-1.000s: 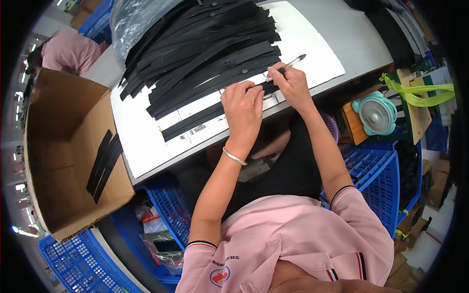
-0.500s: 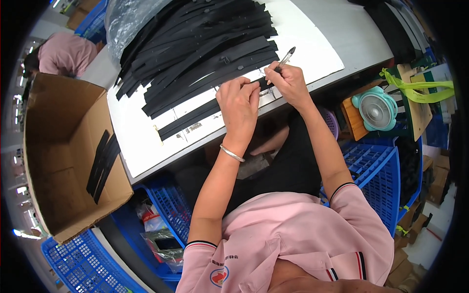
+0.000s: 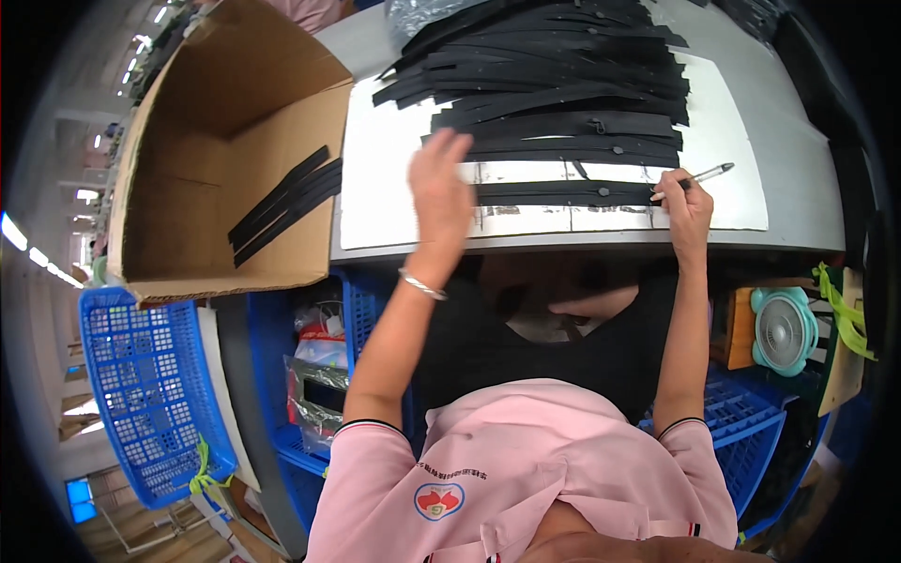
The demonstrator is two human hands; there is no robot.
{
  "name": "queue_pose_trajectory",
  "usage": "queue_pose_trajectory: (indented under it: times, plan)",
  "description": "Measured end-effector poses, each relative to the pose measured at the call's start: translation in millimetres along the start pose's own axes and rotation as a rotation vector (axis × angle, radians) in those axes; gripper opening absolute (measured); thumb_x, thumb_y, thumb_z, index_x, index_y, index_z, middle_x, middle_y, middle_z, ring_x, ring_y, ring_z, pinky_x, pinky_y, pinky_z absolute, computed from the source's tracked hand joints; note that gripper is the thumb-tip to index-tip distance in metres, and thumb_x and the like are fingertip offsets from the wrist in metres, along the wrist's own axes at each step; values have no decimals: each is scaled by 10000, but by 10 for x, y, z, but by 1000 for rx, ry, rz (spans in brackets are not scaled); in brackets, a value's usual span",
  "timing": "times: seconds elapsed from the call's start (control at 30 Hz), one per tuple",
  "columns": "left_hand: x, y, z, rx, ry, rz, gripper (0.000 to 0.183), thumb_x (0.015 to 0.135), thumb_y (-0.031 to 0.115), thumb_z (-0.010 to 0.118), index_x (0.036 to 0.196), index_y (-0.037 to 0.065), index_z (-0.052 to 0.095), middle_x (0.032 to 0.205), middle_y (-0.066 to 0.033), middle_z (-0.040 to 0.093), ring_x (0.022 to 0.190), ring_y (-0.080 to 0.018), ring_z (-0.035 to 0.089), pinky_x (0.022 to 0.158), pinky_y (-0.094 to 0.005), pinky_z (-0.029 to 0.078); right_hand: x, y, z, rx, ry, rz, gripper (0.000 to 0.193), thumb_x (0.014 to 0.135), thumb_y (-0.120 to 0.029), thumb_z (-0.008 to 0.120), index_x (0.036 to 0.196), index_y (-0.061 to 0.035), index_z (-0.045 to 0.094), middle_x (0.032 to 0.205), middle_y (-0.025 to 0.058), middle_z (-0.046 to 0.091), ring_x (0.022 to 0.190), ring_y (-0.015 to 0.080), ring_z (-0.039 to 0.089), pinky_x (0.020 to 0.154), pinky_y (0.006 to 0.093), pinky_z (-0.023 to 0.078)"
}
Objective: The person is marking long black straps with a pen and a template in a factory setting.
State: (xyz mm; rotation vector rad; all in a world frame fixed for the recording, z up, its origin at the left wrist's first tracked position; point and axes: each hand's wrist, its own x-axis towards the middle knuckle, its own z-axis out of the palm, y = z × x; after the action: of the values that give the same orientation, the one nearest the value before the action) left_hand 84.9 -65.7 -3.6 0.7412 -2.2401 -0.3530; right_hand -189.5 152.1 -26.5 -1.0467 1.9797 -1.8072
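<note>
A black fabric strip (image 3: pixel 540 193) with a small dark round piece on it lies along the near side of a white marked board (image 3: pixel 369 211). My right hand (image 3: pixel 690 211) is closed around a pen (image 3: pixel 710 174) and rests at the strip's right end. Over the strip's left end is my left hand (image 3: pixel 441 192), smeared by motion; whether it touches the strip I cannot tell. Behind the strip spreads a pile of similar black strips (image 3: pixel 554 75), several layers deep. A thin dark sliver (image 3: pixel 581 170) sits between pile and strip.
Left of the board an open cardboard box (image 3: pixel 188 188) holds a few black strips (image 3: pixel 286 206). Clear plastic wrap (image 3: pixel 427 17) lies behind the pile. Blue baskets (image 3: pixel 155 403) stand low at the left and right. A turquoise fan (image 3: pixel 785 330) stands below the table's right side.
The view has swung, so board and box appear shifted right. My hands have spread from close together to opposite ends of the strip. The pen stays in my right hand.
</note>
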Motion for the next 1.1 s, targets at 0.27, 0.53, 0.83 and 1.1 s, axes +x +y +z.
queue_pose_trajectory:
  times: [0.27,0.53,0.83,1.1]
  plan:
    - [21,-1688,-1163,549,-252,-522,800,787,-99,541,1557,91,435,1631,-200,380,1537,-393,303,1233,-552,261,39,15,27,4,-4,5,225,1046,-158,610,886,-29,703,770,-11,639,640,39,471,589,220,393]
    - [382,-1949,-1380,640,-392,-635,617,812,-7,619,1414,128,610,1321,-167,682,1255,-384,601,1081,-500,463,21,50,22,53,37,-28,227,1041,-139,631,870,-15,712,784,1,663,662,42,516,603,209,416]
    - [56,-1936,-1179,759,28,-456,270,859,38,691,1127,54,718,1096,-163,716,1165,-371,600,990,-520,454,106,-229,221,-53,-110,-263,158,967,-151,731,1093,-55,722,1093,7,743,843,130,655,746,288,528]
    - [-100,-951,-840,420,-57,-180,335,750,-105,625,1024,82,673,992,-135,672,1090,-364,598,974,-470,406,419,-205,399,-820,-212,-536,233,886,-218,781,1004,-94,623,973,39,602,910,229,645,742,359,540]
